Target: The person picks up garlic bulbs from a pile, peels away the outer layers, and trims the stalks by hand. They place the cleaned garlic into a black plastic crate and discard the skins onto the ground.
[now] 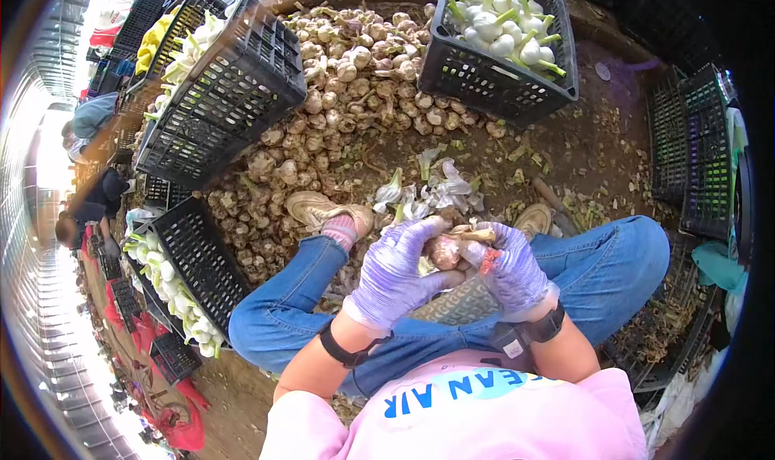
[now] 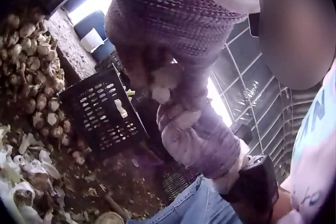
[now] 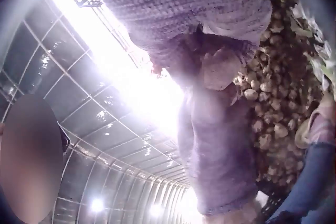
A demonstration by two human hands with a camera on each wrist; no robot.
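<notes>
A garlic bulb [image 1: 443, 253] with purplish, papery skin and a short cut stem is held between both gloved hands, above the person's lap. My left hand [image 1: 397, 268], in a purple-and-white knit glove under a clear plastic one, grips the bulb from its left side. From the other side my right hand [image 1: 517, 268], gloved alike, pinches the bulb near its stem; an orange-red patch shows on a finger. The right wrist view shows the bulb [image 3: 219, 70] between the gloves, partly covered by fingers. Just beyond the hands lies a heap of peeled white garlic skins [image 1: 444, 190].
A large pile of unpeeled garlic [image 1: 347, 64] spreads ahead. Black crates of cleaned white garlic stand at the front right [image 1: 500, 81], front left [image 1: 226, 89] and left [image 1: 202, 258]. Stacked crates [image 1: 686, 145] stand at the right. A wooden handle [image 1: 553, 198] lies by the right shoe.
</notes>
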